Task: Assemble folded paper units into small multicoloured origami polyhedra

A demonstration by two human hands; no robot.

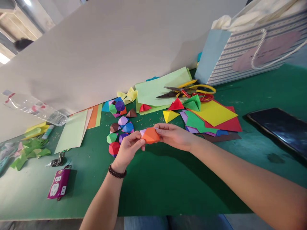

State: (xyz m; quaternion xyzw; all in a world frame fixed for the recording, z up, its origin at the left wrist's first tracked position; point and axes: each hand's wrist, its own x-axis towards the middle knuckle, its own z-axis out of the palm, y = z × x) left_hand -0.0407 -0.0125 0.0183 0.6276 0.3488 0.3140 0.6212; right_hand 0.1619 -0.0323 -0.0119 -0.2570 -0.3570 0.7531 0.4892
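Observation:
Between my two hands is a folded orange paper piece with a bit of lilac paper at its left corner. My left hand pinches its left side, and my right hand grips its right edge. Just left of my left hand sit several folded paper shapes, among them a red one, a green one and a blue one. Behind them stands a many-coloured paper cluster. Beyond my right hand are a yellow folded piece and a red folded piece.
Scissors lie on pale green sheets. Coloured paper sheets and a phone are on the right, below a paper bag. At left are a plastic bottle, green scraps and a purple pouch.

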